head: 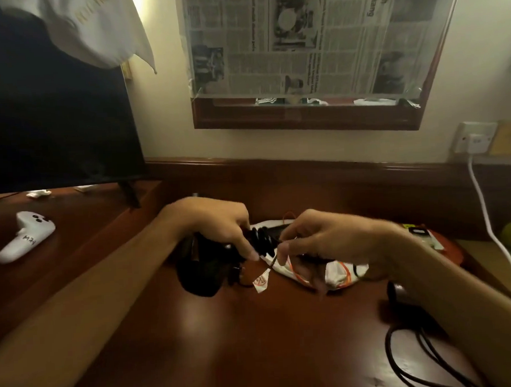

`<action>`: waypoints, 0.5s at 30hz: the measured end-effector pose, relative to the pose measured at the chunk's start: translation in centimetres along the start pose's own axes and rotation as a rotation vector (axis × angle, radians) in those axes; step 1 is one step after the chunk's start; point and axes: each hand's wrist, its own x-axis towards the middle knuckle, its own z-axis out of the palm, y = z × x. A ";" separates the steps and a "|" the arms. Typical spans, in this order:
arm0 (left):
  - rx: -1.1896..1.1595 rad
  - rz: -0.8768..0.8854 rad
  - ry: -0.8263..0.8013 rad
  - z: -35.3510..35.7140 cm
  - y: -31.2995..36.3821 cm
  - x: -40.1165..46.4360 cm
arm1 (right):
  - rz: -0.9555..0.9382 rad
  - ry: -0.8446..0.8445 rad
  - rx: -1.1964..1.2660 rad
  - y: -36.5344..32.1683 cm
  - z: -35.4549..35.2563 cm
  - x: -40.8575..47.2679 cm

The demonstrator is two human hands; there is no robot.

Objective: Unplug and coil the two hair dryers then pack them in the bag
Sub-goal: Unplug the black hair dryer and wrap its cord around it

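Bag (338, 273) flat, contents unseen | L hand (217, 222) grips dryer (199, 273) | R hand (330, 236) prob. pinches cord (262, 241)

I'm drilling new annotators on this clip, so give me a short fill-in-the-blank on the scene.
1. The left hand grips a hair dryer whose colour is ____.
2. The right hand pinches its ____.
3. The white controller lies on the person's ____ side.

Missing words: black; cord; left

Two hands coiling a hair dryer cord over a wooden desk

Left hand (217, 222) grips the black hair dryer (199, 273); right hand (324, 240) pinches its cord (262, 240) above the white bag (341, 273).
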 end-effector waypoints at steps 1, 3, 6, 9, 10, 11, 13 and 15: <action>-0.082 0.039 0.016 -0.7 -0.6 -0.4 | -0.039 0.047 0.065 0.4 1.0 -0.3; -0.231 0.140 0.043 -1.7 -1.5 -1.3 | -0.099 0.045 0.273 1.6 2.8 -0.8; -0.415 0.293 0.033 -2.0 -2.4 -2.4 | -0.195 -0.080 0.587 4.9 4.2 -0.5; -0.524 0.429 -0.098 -1.2 -2.0 -3.6 | -0.271 -0.127 0.726 8.8 4.9 1.2; -0.529 0.459 -0.158 -0.9 -1.7 -3.9 | -0.255 -0.108 0.703 9.6 4.9 1.7; -0.512 0.469 -0.211 -0.5 -1.2 -4.1 | -0.230 -0.077 0.658 10.1 4.8 2.2; -0.372 0.434 -0.281 0.1 0.0 -4.3 | -0.178 -0.050 0.462 9.9 3.8 2.9; -0.194 0.332 -0.369 1.3 1.4 -4.0 | -0.149 -0.059 0.227 8.4 2.3 3.4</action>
